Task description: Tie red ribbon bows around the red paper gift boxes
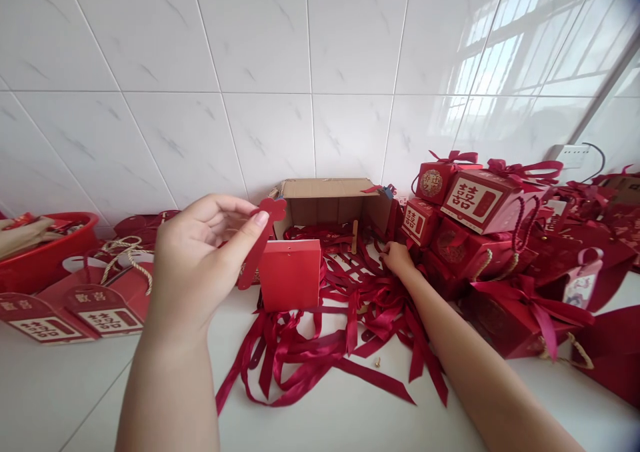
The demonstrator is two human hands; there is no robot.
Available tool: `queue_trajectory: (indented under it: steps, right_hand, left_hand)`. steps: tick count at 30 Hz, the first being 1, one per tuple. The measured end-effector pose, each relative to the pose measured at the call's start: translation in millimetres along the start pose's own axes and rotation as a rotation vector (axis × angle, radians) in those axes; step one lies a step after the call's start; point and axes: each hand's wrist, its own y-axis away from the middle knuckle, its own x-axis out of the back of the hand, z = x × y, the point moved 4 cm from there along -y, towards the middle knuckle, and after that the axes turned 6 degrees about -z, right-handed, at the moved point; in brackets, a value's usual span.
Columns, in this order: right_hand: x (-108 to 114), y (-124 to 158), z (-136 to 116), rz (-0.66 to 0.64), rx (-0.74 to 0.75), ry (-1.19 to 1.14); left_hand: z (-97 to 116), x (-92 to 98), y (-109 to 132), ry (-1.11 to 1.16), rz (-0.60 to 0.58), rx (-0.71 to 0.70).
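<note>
My left hand (197, 255) is raised at left of centre. Thumb and fingers pinch a narrow dark-red cardboard strip (256, 252) with a scalloped top. Just right of the strip, a plain red card panel (291, 277) with a tiny hole near its top edge stands upright. My right hand (398, 259) reaches into a heap of dark-red ribbons (300, 387) at the right side of an open cardboard box (327, 188). Its fingers are bent together; what they hold, if anything, is hidden. A small gold-coloured fastener (378, 363) lies on the white tabletop (270, 432).
Stacked red gift boxes (485, 202) with bows and rope handles crowd the right. More red boxes (107, 319) stand at left, beside a red basin (83, 242). A thin wooden stick (355, 237) leans in the cardboard box. Behind is a tiled wall (265, 39) with a power strip (570, 155).
</note>
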Motion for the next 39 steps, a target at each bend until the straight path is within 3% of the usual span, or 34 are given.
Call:
queue_trajectory:
  steps: [2,6,7,10,12,16,18,21,24,26,31,35,39]
  right_hand:
    - [17,4,-8,0.01,0.035,-0.044]
    - [66,26,-33,0.084,0.173,-0.151]
    - [79,35,-41,0.11,0.225,-0.183]
    - [110,71,-63,0.161,0.373,-0.272]
    - [122,100,-78,0.157,0.477,-0.335]
    - [128,158,-108,-0.035,0.823,-0.515]
    - [128,178,-117,-0.116,0.915,-0.615]
    - [134,186,-120,-0.123,0.958,-0.74]
    - [134,156,-105,-0.085,0.757,-0.521]
    - [126,119,-80,-0.059,0.386,-0.2]
    - [73,50,-24,-0.24,-0.043,0.044]
    - [31,30,-4,-0.2,-0.221,0.138]
    - [11,21,3,-0.106,-0.279,0.171]
  left_hand:
    - [-5,-7.6,-1,-0.029,-0.134,0.013]
    - [-23,-41.4,1,-0.051,-0.536,0.063]
    - [-28,-49.4,2,-0.098,-0.562,0.041]
    - [-28,-61.4,4,-0.315,-0.34,-0.136]
    - [-18,-67.4,10,-0.357,-0.277,-0.286]
    - [11,-74.3,28,-0.392,-0.425,-0.504]
    - [17,-75.5,34,-0.403,-0.56,-0.481]
    - [16,-72.4,34,-0.331,-0.685,-0.322]
    - [13,-60.1,27,-0.261,-0.612,-0.213]
    - [14,-47.9,22,-0.248,-0.508,-0.196]
    - [16,-19.9,12,-0.244,-0.343,-0.186]
    - [16,-11.2,9,-0.235,-0.316,-0.205]
    - [17,-13.0,9,-0.238,-0.378,-0.191]
